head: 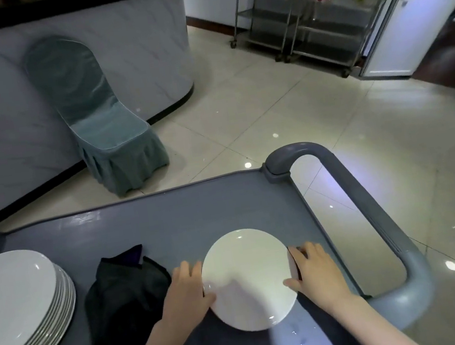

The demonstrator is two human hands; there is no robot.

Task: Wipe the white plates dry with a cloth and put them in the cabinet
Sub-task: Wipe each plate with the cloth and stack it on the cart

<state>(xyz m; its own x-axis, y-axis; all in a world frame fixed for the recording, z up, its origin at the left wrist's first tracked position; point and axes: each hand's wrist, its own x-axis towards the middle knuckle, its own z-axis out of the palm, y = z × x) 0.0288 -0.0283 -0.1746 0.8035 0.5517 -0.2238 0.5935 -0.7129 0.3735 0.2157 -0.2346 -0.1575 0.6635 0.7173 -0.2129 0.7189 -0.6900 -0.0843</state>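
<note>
Cart top [224, 202]: grey plastic service cart fills the near field; damp streaks show on its surface.
Left hand [186, 292]: grips the left rim of the single plate, thumb lying over the upper face, fingers along the edge.
Right hand [313, 271]: grips the opposite rim in the same way, thumb on top, fingers wrapped round the edge.
Single plate [246, 272]: white, round, face up between both hands, over the right part of the cart; whether it rests on the cart or is lifted cannot be told.
Cloth [124, 298]: dark, crumpled, lying on the cart just left of the left hand.
Plate stack [14, 304]: white plates piled at the cart's left edge, apart from the single plate.
Cart handle [372, 210]: grey loop at the right end.
Floor [270, 108]: glossy pale tiles.
Chair [102, 125]: covered in teal fabric, standing against the counter.
Counter [5, 101]: curved, pale marbled front, dark top.
Steel trolleys [302, 24]: two, far right, beside an open glass door [403, 16].
</note>
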